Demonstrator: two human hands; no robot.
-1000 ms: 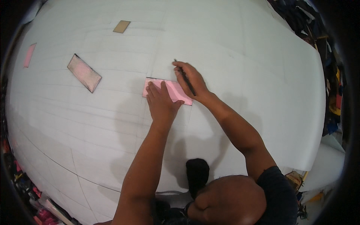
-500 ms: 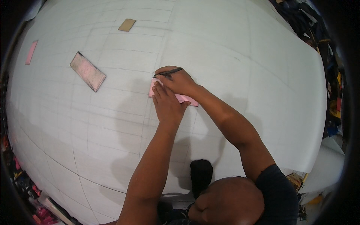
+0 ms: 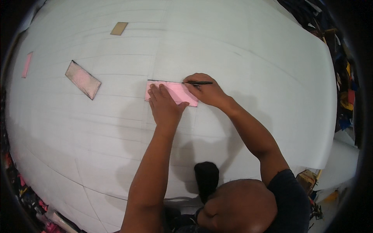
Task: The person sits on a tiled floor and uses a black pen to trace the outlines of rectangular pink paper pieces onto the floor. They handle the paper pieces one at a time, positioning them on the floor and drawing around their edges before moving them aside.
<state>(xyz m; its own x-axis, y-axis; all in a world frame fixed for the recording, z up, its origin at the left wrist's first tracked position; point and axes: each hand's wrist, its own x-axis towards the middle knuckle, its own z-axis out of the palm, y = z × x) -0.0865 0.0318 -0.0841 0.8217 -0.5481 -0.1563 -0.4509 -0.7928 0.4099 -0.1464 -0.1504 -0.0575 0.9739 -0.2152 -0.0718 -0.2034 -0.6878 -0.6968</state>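
Observation:
A pink rectangular piece (image 3: 179, 94) lies flat on a large white sheet (image 3: 233, 128) ruled with thin dark lines. My left hand (image 3: 165, 106) rests on it, palm down, with fingers and thumb spread. My right hand (image 3: 206, 91) is closed round a slim black pen (image 3: 200, 82). The pen's tip is at the far edge of the pink piece, near its right corner. Along that edge, left of the tip, runs a dark line. My right fingers cover the piece's far right corner.
A smudged pink rectangle (image 3: 83, 80) lies to the left. Beyond it are a small tan piece (image 3: 119, 28) and a narrow pink strip (image 3: 27, 65). A black-socked foot (image 3: 206, 176) stands on the sheet near me. Mixed clutter (image 3: 342, 85) lines the right edge.
My right hand has slid the pen rightward along the far edge of the pink piece, from its left corner toward its right. My left hand stays on the piece. The view has shifted slightly.

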